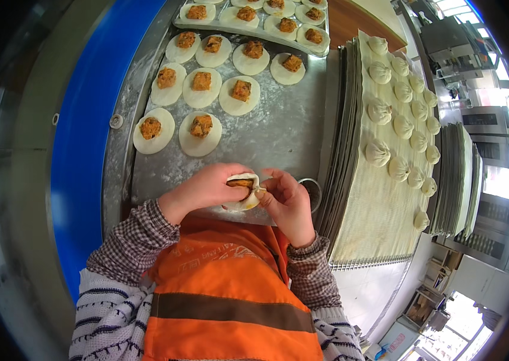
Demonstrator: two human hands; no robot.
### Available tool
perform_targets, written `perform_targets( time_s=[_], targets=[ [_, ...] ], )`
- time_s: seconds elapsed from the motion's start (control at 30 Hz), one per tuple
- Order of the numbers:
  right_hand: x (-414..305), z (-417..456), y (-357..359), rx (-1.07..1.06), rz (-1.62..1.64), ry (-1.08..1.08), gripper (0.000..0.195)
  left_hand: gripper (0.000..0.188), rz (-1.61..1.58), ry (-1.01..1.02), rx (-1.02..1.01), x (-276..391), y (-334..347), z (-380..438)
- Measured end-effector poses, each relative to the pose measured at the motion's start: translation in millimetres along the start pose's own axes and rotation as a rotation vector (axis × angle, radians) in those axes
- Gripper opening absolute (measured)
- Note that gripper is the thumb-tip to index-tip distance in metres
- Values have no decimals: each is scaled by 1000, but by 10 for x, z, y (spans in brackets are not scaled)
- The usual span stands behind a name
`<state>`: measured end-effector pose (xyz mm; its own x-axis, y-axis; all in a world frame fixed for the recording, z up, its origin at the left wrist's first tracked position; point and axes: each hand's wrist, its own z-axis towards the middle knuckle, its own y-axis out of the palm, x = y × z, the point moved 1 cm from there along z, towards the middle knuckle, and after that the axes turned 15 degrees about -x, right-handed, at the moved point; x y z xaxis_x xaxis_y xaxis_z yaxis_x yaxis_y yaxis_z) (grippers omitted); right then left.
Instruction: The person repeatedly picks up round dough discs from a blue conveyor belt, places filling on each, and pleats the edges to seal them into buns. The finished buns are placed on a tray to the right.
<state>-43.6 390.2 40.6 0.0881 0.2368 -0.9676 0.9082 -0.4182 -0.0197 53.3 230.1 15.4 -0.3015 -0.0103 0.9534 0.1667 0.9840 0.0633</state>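
Note:
A partly gathered dough wrapper [246,205] with orange-brown filling [240,182] inside sits in my left hand [209,187], whose thumb presses on the filling. The fingertips of my right hand [287,198] pinch the wrapper's right edge, where small folds show. Its top is still gaping, so the filling is visible. Beyond my hands, several flat round wrappers lie on the floured metal tabletop [277,135], each with a lump of filling; the nearest are a wrapper at the left [153,145] and another beside it [200,148].
A metal tray [254,32] with more filled wrappers stands at the far end. To the right, pleated buns [377,153] sit in rows on a stack of mesh-lined racks [372,225]. A round metal container [312,192] is by my right hand. A blue belt-like surface [87,113] runs along the left.

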Motion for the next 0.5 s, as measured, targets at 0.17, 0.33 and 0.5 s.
perform_targets(
  time_s=[0.17, 0.33, 0.5],
  targets=[
    [-78, -22, -60, -138, -555, -64, 16, 32, 230, -32, -134, 160, -94, 14],
    [-110, -35, 33, -54, -273, -65, 16, 35, 180, -242, -285, 281, -134, 78],
    [-8, -61, -81, -75, -148, 22, 15, 35, -188, -90, -210, 197, -158, 47]
  ],
)
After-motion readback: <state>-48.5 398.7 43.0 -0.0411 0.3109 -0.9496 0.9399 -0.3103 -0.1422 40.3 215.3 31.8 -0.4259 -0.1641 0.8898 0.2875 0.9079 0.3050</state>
